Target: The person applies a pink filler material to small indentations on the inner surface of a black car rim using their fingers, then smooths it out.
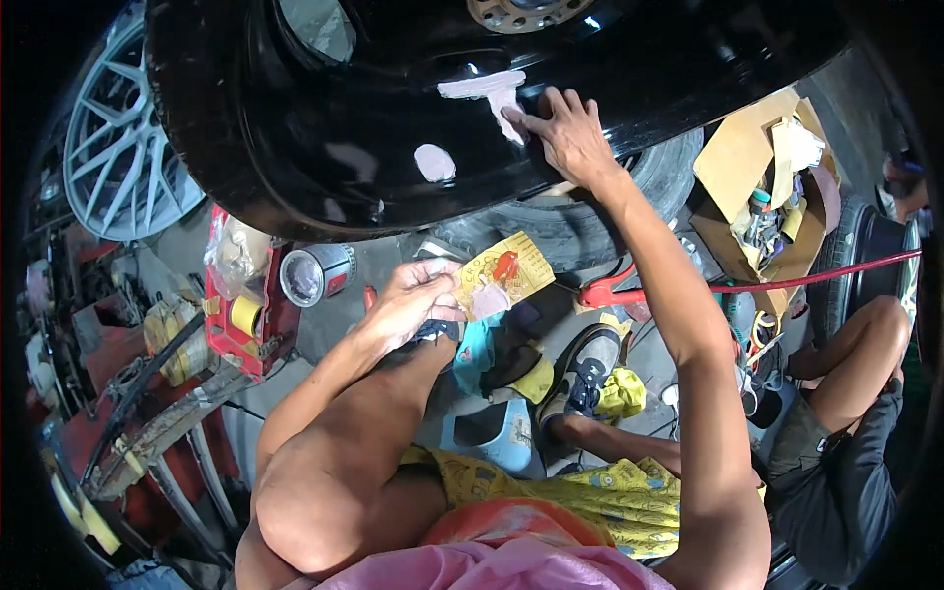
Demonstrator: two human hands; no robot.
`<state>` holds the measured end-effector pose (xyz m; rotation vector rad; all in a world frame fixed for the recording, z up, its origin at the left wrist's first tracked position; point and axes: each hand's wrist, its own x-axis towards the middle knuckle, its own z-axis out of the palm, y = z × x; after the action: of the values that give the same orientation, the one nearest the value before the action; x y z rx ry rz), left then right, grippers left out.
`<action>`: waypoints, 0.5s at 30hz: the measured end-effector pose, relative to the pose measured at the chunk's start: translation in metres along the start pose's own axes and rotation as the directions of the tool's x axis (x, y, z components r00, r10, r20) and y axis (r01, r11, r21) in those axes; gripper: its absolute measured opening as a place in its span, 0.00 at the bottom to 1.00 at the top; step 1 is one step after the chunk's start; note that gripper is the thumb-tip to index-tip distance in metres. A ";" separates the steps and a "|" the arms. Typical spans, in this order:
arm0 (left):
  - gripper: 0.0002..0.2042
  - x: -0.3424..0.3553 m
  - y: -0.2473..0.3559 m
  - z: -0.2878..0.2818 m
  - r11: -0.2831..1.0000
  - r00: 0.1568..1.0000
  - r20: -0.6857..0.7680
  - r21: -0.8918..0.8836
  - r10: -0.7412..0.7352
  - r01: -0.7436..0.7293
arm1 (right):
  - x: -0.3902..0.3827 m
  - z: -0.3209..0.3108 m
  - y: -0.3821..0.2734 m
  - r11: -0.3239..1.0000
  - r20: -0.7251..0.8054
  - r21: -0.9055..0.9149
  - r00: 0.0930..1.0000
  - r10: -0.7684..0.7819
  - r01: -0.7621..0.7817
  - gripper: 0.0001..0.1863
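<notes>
A glossy black car body panel (pixel 393 108) stretches across the top, with pale pink filler putty smeared on it. One T-shaped putty patch (pixel 501 93) lies near the middle, and a rounded putty spot (pixel 435 163) sits lower left. My right hand (pixel 572 138) reaches up to the panel, its fingers apart and a fingertip touching the T-shaped patch. Below the panel, my left hand (pixel 413 295) pinches a yellow printed card (pixel 531 265) by its left end. A dab of pink putty (pixel 489 300) lies on that card. Whitish residue marks the left fingers.
A tire (pixel 649 187) lies under the panel. An open can (pixel 313 275) stands left, beside a red metal stand (pixel 224 334). At right are a cardboard box (pixel 733 162) of supplies, a red hose (pixel 816 283) and another person's bent leg (pixel 855 364). A blue stool (pixel 511 438) is below.
</notes>
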<state>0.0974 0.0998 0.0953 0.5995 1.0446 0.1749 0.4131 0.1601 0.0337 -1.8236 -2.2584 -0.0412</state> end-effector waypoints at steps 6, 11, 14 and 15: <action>0.09 0.000 -0.002 -0.004 1.000 1.000 0.012 0.010 0.025 -0.025 | -0.012 -0.006 -0.011 0.999 0.015 0.007 0.999 -0.048 0.048 0.33; 0.09 0.001 -0.002 -0.004 1.000 1.000 0.007 0.031 -0.001 0.001 | -0.042 -0.006 -0.009 1.000 0.053 -0.009 0.998 -0.027 0.027 0.30; 0.08 -0.001 -0.004 -0.007 0.999 1.000 0.007 0.038 -0.009 0.009 | -0.030 -0.007 -0.018 0.999 0.018 0.049 1.000 -0.011 0.010 0.30; 0.08 0.000 -0.005 -0.004 0.999 1.000 0.010 0.036 -0.013 0.012 | -0.025 -0.004 -0.018 1.000 -0.034 0.029 0.999 -0.003 0.004 0.30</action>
<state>0.0930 0.0974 0.0914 0.6255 1.0434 0.1423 0.4017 0.1311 0.0349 -1.7904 -2.2272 -0.0391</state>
